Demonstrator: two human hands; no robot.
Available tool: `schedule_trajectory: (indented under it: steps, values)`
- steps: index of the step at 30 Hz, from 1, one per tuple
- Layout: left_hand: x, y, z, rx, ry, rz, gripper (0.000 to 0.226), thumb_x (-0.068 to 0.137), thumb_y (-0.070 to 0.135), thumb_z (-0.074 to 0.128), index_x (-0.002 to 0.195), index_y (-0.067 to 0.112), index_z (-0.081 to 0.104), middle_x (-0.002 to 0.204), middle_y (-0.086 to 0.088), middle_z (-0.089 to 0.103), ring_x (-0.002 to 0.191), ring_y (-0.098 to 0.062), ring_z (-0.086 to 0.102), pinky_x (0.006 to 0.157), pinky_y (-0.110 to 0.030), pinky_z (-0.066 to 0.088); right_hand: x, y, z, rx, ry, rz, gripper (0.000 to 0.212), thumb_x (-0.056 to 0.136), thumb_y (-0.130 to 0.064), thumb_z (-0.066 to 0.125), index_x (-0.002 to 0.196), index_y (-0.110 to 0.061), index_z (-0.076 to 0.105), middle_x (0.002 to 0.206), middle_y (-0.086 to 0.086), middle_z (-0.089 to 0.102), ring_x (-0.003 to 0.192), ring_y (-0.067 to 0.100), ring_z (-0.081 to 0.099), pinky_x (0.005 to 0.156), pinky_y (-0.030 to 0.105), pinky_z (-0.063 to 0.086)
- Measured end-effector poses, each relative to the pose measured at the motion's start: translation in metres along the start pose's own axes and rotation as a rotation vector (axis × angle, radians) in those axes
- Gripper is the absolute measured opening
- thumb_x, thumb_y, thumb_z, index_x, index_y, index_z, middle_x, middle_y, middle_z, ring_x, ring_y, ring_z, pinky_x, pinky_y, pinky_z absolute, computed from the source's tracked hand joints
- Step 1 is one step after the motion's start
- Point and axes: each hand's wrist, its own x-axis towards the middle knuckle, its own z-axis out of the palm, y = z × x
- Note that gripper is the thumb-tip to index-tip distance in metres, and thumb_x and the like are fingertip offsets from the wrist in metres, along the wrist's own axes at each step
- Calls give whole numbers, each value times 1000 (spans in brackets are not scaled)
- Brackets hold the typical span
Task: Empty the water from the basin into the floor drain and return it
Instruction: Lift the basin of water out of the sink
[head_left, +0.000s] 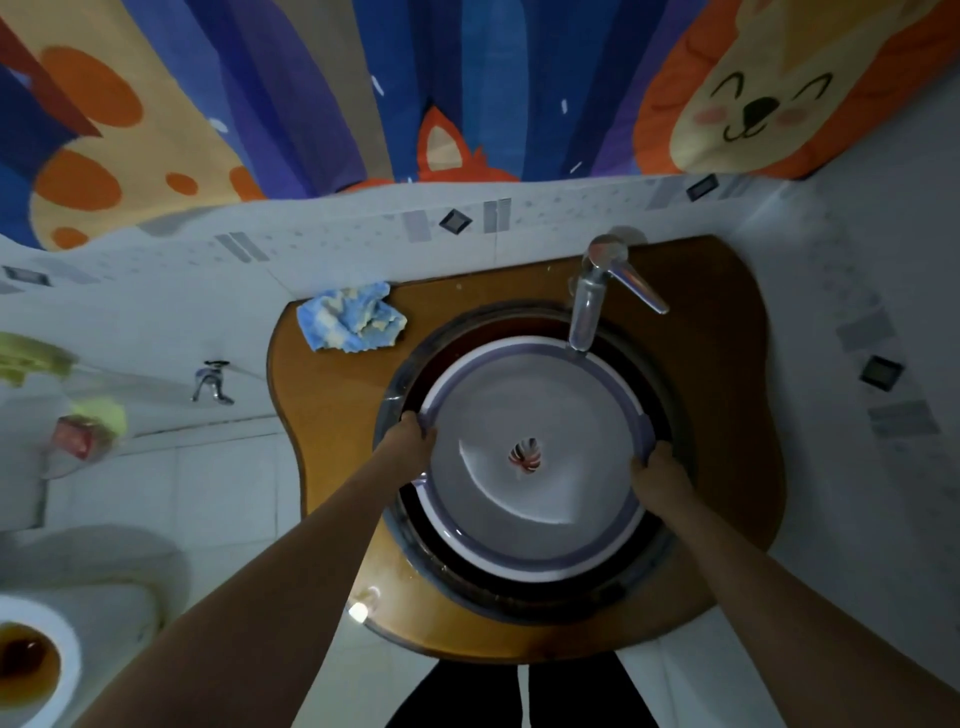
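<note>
- The basin (535, 457) is seated in the sink (675, 431), below the tap (589, 306).
- Its rim is gripped by left hand (415, 441) and right hand (655, 478).
- Water could be spilled if it is lifted tilted.

Basin (530, 415) – smooth plastic; counter (467, 296) – glossy wood; tap (592, 296) – shiny metal.

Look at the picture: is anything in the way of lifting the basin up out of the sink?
Yes. The faucet spout reaches over the far rim of the basin. Both hands already have a grip on the rim, left hand and right hand. The floor drain is out of view.
</note>
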Motion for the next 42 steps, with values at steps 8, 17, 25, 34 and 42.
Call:
schedule_trajectory:
  steps: [8,17,25,34,42]
  values:
    - [-4,2,-4,-3,-34,-3,36,102,28,41,119,-4,46,108,-28,59,97,-40,59,73,-40,43,-4,1,-4,11,-13,-29,46,102,-21,35,143,-4,24,134,23,49,116,38,53,90,39,45]
    - [-19,-1,-9,26,1,40,20,101,26,45,92,9,41,71,-1,42,80,-27,50,69,-32,37,-11,6,-12,50,-53,-87,43,101,-25,40,140,-9,33,128,17,54,105,29,55,85,35,47]
    - [-38,-7,-8,10,15,5,22,100,26,47,84,11,42,69,-1,44,76,-24,48,69,-30,36,-20,2,-25,-91,-51,-146,37,99,-28,41,132,-9,41,119,17,59,104,32,59,91,45,51]
    - [-72,-12,-2,-115,60,-27,16,97,26,51,92,10,51,81,-9,57,79,-26,56,73,-34,45,-28,2,-43,-85,-86,-225,29,99,-26,44,122,-8,46,102,8,58,85,18,55,64,27,45]
    - [-108,-13,6,-169,87,-30,19,96,29,52,94,10,55,80,-8,60,73,-22,56,72,-36,48,-37,7,-57,-158,-109,-281,33,99,-26,44,127,-8,44,115,11,58,93,19,54,72,29,45]
